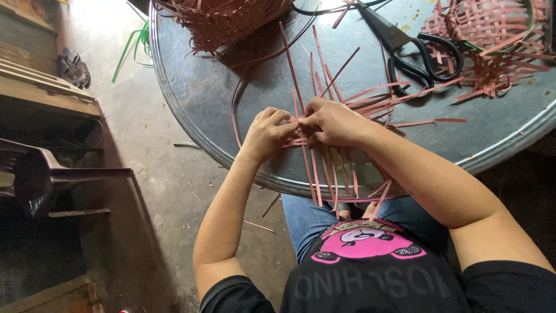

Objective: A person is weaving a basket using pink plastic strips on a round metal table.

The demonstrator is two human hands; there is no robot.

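Round grey metal table [202,87] fills the view, set over a bare concrete floor [168,185], and both hands are working right at its near edge. Left hand [267,132] has its fingers curled in tight, tips pinching at the crossing of thin reddish-brown strips [315,168]. Right hand [335,123] sits just beside it, touching it at the fingertips, fingers bunched and pressing down on the same strips. That flat start of a weave lies directly under both hands, with loose strip ends fanning away beyond the knuckles and others hanging off the table edge toward the person's lap.

Beyond the right hand, further out on the table, lie black-handled scissors [414,49], and past those a part-woven piece [492,35] of the same reddish strips. Beyond the left hand, at the far rim, sits a tangled heap of strips [226,20]. Off to the left hand's outer side, down on the floor, stands a dark plastic chair [46,174].
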